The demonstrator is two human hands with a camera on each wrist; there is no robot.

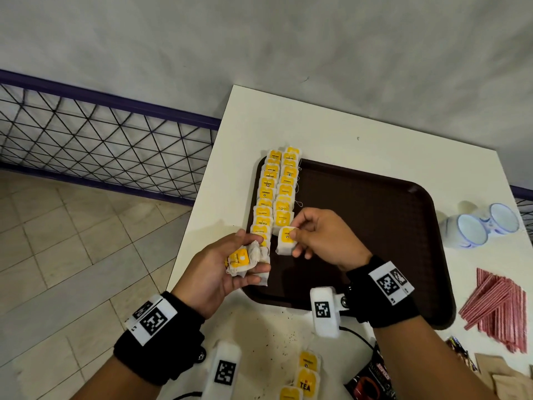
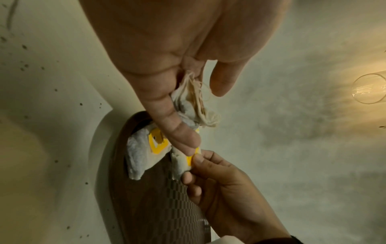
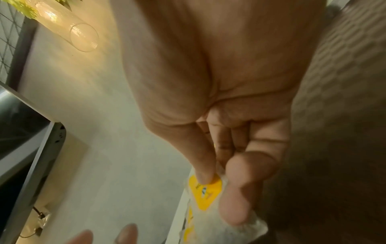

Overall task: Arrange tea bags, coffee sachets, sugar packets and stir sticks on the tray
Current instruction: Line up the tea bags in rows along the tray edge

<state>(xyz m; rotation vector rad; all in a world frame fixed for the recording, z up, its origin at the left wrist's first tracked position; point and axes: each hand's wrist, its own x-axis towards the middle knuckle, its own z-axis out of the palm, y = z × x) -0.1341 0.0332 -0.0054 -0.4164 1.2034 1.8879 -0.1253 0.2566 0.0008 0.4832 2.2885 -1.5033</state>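
A dark brown tray [image 1: 375, 226] lies on the white table [image 1: 331, 134]. Two rows of yellow-tagged tea bags [image 1: 275, 192] run along the tray's left side. My right hand [image 1: 294, 241] pinches one tea bag [image 1: 286, 241] by its yellow tag, just above the near end of the right row. In the right wrist view the thumb and fingertips [image 3: 234, 189] nip that tea bag [image 3: 205, 193]. My left hand [image 1: 245, 261] holds a small bunch of tea bags [image 1: 245, 259] over the tray's near left corner; in the left wrist view the bunch [image 2: 192, 105] shows under the thumb.
Two white cups [image 1: 476, 226] lie at the table's right. Red striped stir sticks [image 1: 501, 310] are heaped right of the tray. Loose tea bags [image 1: 305, 376] and dark sachets [image 1: 369, 379] lie near the front edge. A wire fence [image 1: 86, 134] and tiled floor are on the left.
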